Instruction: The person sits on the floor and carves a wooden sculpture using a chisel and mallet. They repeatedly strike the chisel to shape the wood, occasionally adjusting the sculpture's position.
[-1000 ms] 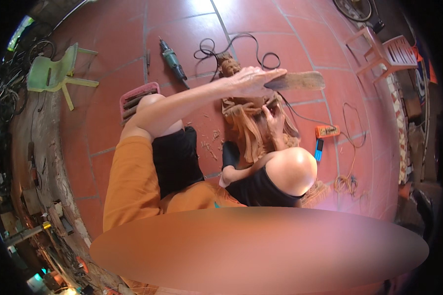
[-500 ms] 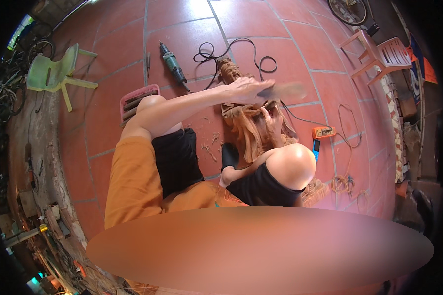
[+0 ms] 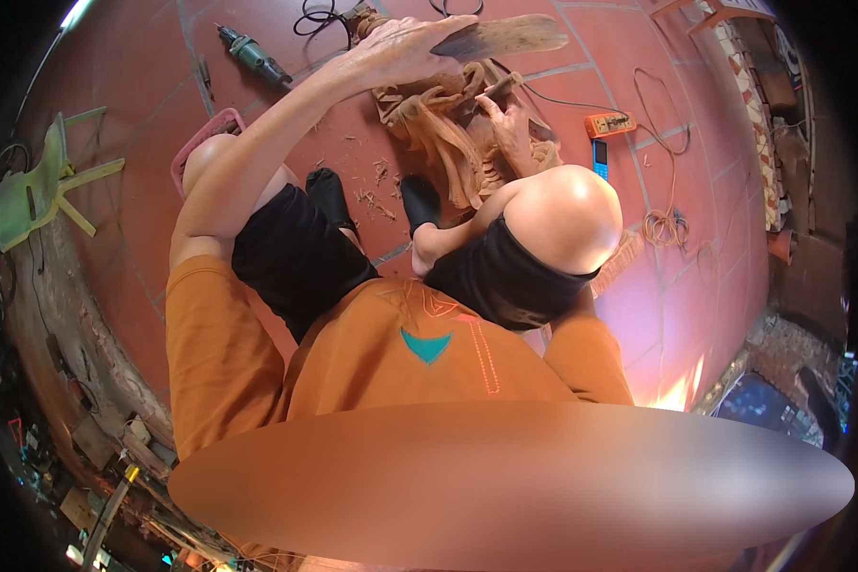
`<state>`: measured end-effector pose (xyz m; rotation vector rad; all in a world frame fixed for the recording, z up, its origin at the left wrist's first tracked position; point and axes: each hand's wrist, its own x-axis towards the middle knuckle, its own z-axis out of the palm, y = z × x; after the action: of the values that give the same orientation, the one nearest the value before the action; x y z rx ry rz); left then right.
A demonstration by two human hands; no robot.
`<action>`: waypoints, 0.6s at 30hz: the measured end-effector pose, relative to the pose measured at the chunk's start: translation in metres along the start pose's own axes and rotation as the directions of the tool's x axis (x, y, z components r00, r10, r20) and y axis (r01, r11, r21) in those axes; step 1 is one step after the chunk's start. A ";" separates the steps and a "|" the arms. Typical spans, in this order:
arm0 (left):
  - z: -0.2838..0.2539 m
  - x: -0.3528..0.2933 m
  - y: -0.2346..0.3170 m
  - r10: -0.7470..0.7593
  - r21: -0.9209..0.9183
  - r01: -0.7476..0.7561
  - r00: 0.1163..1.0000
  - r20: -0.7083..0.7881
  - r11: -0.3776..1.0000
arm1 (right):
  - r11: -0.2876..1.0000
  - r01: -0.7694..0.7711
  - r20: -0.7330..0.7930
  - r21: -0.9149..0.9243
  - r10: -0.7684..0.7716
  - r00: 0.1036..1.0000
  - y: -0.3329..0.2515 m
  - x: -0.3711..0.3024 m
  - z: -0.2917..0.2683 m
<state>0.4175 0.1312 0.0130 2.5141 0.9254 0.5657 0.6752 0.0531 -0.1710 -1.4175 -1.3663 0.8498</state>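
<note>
A carved wooden statue (image 3: 429, 133) with robe-like folds lies on the tiles before me, its head partly covered by my left hand and forearm. My left hand (image 3: 405, 52) is closed round one end of a flat wooden mallet (image 3: 510, 38), whose broad blade points right above the carving. Lower and to the right, my right hand (image 3: 508, 132) rests at the statue's side with its fingers closed on a short chisel (image 3: 501, 88). Its working tip is hidden. Wood shavings (image 3: 379, 191) are scattered near my feet.
A green power tool (image 3: 254, 57) lies at the upper left, by a pink basket (image 3: 178, 172) and a green chair (image 3: 43, 186). On the right are an orange meter-like device (image 3: 610, 124), a blue phone (image 3: 600, 158) and a coiled cord (image 3: 664, 227).
My view has tilted, so the statue and both hands sit higher in the picture. The mallet, blurred before, now shows sharply; both hands keep their holds.
</note>
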 end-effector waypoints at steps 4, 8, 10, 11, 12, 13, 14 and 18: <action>0.012 0.002 0.007 0.025 -0.048 -0.028 0.998 -0.056 0.998 | 0.998 -0.042 0.023 0.050 0.041 0.999 0.000 0.008 0.000; 0.020 -0.002 0.017 -0.012 0.032 0.009 0.997 0.074 0.999 | 1.000 0.010 0.056 0.028 -0.011 0.998 0.003 0.008 -0.001; 0.012 0.002 0.021 -0.067 0.135 0.046 0.986 0.156 0.990 | 0.999 0.035 0.047 0.038 -0.036 0.998 0.004 0.007 0.000; 0.005 0.006 0.022 -0.099 0.150 0.068 0.974 0.205 0.986 | 0.999 0.032 0.032 0.044 -0.033 0.999 0.004 0.006 0.001; -0.004 0.008 0.023 -0.070 0.051 0.062 0.984 0.167 0.997 | 0.998 0.027 0.018 0.051 -0.028 0.999 0.004 0.005 0.001; -0.011 0.010 0.023 -0.062 -0.053 0.070 0.987 0.146 0.996 | 0.999 0.008 0.015 0.040 -0.008 1.000 0.003 0.005 0.002; -0.016 0.010 0.024 -0.056 -0.157 0.076 0.991 0.125 0.985 | 0.999 -0.013 0.012 0.031 0.013 1.000 0.001 0.005 0.002; -0.006 0.010 0.030 -0.048 -0.267 0.026 0.996 -0.077 0.963 | 0.997 -0.017 0.045 -0.077 0.020 0.999 -0.012 0.006 0.000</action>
<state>0.4364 0.1182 0.0353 2.2441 0.8610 0.7349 0.6724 0.0583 -0.1589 -1.4797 -1.4356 0.8541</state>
